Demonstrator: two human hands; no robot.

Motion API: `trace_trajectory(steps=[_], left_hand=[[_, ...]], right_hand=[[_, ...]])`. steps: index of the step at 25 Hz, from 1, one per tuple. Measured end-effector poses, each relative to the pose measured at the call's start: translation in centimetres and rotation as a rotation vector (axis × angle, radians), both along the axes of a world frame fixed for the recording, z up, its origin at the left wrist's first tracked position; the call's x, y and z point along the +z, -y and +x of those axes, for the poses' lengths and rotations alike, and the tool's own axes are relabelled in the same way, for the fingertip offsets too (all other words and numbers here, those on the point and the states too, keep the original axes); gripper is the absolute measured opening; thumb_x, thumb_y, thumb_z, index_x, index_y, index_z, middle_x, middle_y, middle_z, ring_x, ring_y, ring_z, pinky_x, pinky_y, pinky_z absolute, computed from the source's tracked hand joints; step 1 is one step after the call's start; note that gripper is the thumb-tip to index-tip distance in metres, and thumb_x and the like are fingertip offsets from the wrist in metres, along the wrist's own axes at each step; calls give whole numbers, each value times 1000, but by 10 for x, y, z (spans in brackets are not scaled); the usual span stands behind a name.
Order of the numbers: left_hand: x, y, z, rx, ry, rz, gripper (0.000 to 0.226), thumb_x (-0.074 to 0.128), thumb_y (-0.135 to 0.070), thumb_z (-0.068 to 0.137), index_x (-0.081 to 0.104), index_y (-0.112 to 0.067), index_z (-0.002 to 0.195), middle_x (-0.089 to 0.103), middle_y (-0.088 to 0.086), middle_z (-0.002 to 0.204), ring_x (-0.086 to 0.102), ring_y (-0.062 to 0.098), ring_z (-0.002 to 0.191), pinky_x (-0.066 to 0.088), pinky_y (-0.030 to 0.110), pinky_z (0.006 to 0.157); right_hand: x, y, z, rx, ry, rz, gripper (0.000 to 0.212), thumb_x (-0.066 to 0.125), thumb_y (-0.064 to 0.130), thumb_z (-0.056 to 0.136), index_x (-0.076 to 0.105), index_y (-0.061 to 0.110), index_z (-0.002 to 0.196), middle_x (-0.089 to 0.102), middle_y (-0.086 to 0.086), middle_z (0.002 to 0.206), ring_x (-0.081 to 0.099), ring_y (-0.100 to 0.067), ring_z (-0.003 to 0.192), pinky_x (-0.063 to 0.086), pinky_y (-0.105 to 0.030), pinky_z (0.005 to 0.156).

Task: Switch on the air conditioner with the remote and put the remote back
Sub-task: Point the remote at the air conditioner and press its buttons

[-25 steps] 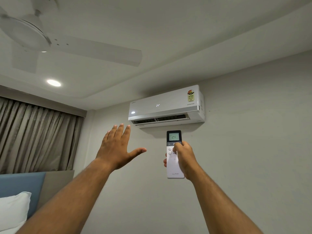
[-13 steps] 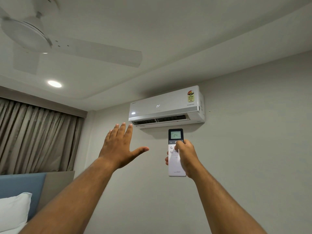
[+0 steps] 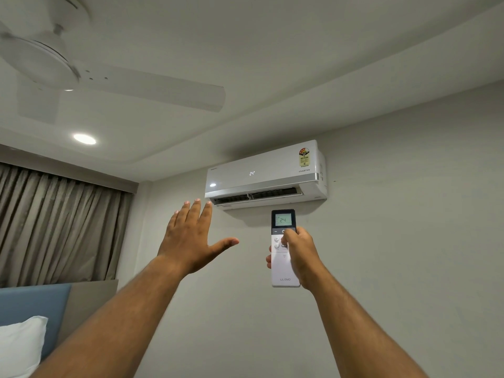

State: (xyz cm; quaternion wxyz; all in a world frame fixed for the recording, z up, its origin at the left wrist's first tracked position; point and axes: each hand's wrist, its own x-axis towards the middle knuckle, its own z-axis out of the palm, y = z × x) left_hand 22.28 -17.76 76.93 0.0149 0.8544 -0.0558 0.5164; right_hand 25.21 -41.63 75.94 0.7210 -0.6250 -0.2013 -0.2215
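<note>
A person stands below a white wall-mounted air conditioner (image 3: 266, 174), both bare arms raised toward it. The right hand (image 3: 298, 253) is wrapped around a slim white remote (image 3: 283, 248), held upright just beneath the unit, with the thumb resting near the power button under the small screen. The left hand (image 3: 191, 236) is empty, fingers spread and palm facing the unit's open vent, apparently feeling for airflow. The unit's front panel shows a lit "24°", and the remote's screen also reads "24", so the unit seems to be switched on. To do this step well, keep the remote's top end aimed squarely at the unit and wait for air against the open palm before lowering the arms; the remote then needs returning to its resting place, which is not in view. Readable writing: "INVERTER" on the unit's right side beside a yellow energy-rating sticker, and "LLOYD" near the remote's bottom edge.
</note>
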Motion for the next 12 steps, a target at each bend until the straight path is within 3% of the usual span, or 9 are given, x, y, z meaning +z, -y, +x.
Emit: trace_trajectory(steps=[12], left_hand=[[0, 4, -3, -10, 1, 3, 122, -1, -95, 57, -1, -18, 152, 2, 10, 163, -2, 28, 149, 3, 45, 119]], right_hand=[[0, 3, -7, -35, -1, -40, 18, 46, 14, 90, 50, 9, 107, 64, -25, 89, 68, -34, 57, 59, -42, 57]])
